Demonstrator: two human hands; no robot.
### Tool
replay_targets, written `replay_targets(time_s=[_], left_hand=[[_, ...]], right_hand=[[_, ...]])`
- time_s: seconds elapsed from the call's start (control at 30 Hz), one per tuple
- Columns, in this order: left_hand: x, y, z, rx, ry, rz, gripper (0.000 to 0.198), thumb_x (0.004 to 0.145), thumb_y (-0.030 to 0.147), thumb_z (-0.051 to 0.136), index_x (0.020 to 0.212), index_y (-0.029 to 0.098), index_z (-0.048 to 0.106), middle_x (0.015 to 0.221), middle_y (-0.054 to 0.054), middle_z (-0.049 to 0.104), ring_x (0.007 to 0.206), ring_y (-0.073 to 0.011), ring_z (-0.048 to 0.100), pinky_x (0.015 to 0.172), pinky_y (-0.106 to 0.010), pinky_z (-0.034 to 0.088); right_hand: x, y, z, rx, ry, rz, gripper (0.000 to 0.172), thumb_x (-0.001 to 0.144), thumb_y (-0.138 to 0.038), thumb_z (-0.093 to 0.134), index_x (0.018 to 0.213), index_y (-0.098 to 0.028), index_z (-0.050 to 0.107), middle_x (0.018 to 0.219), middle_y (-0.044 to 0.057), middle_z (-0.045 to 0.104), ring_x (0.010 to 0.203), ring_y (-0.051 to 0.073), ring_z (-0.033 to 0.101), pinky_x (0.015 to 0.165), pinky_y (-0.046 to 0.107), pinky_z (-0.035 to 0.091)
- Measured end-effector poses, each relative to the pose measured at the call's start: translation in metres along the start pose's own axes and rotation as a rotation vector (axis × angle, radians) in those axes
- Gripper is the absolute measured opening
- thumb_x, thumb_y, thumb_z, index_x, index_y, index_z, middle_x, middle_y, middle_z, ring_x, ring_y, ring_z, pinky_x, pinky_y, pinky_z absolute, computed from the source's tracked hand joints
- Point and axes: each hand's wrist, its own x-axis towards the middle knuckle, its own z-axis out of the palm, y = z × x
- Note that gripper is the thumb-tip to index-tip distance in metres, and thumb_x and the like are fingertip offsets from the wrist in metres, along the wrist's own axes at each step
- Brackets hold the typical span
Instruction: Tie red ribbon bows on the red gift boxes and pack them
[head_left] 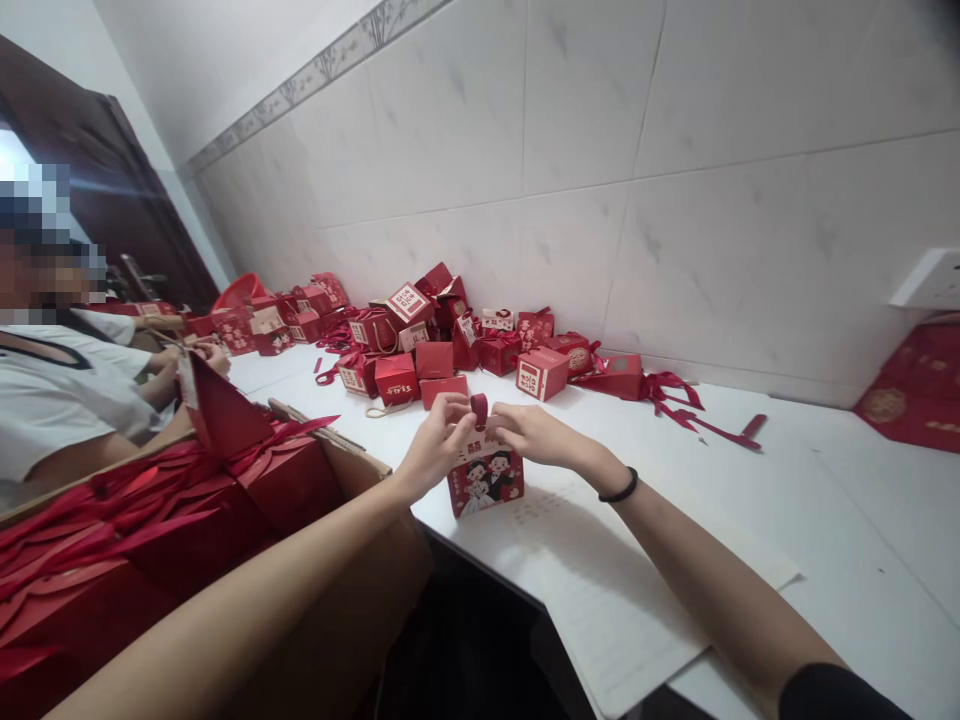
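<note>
A small red gift box point(486, 483), printed with a cartoon couple, stands upright near the table's front edge. A dark red ribbon point(478, 408) rises in a loop from its top. My left hand point(441, 440) is closed at the left of the loop, thumb and fingers pinching the ribbon. From the other side, my right hand point(534, 436) has its fingers bent against the ribbon just above the box. The fingertips hide part of the box's top. A black band circles my right wrist.
Many red gift boxes point(395, 378) lie piled along the tiled wall point(480, 150). Loose ribbons point(720, 428) trail to the right. Paper sheets point(622, 600) lie on the white table point(825, 500). At left, a carton point(352, 462) holds red boxes; beyond it, people point(67, 400) sit working.
</note>
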Motion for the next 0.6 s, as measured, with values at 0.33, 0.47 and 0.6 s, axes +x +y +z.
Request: replay_targets(time_s=[0.33, 0.47, 0.6], left_hand=[[0.0031, 0.002, 0.0014, 0.034, 0.073, 0.085, 0.018, 0.081, 0.031, 0.049, 0.082, 0.02, 0.035, 0.073, 0.003, 0.055, 0.066, -0.0115, 0.058, 0.063, -0.025, 0.047], [0.0019, 0.0018, -0.0014, 0.138, 0.02, 0.162, 0.014, 0.085, 0.03, 0.043, 0.09, 0.019, 0.049, 0.084, -0.001, 0.058, 0.072, -0.0114, 0.059, 0.065, -0.024, 0.048], [-0.0015, 0.0042, -0.0057, 0.241, 0.003, 0.192, 0.022, 0.086, 0.027, 0.041, 0.1, 0.017, 0.055, 0.093, -0.006, 0.062, 0.086, -0.0154, 0.06, 0.079, -0.029, 0.048]], right_hand=[[-0.0019, -0.0042, 0.0016, -0.082, 0.032, -0.012, 0.011, 0.085, -0.013, 0.049, 0.075, -0.016, 0.048, 0.069, -0.001, 0.052, 0.06, 0.011, 0.046, 0.056, 0.021, 0.031], [-0.0019, -0.0061, -0.0001, -0.108, 0.01, -0.019, 0.023, 0.09, -0.02, 0.044, 0.067, -0.016, 0.047, 0.064, -0.001, 0.051, 0.058, 0.011, 0.045, 0.055, 0.022, 0.029], [-0.0032, -0.0093, -0.0007, -0.134, 0.015, -0.028, 0.028, 0.091, -0.018, 0.041, 0.063, -0.016, 0.047, 0.061, -0.001, 0.051, 0.056, 0.011, 0.044, 0.055, 0.023, 0.029]])
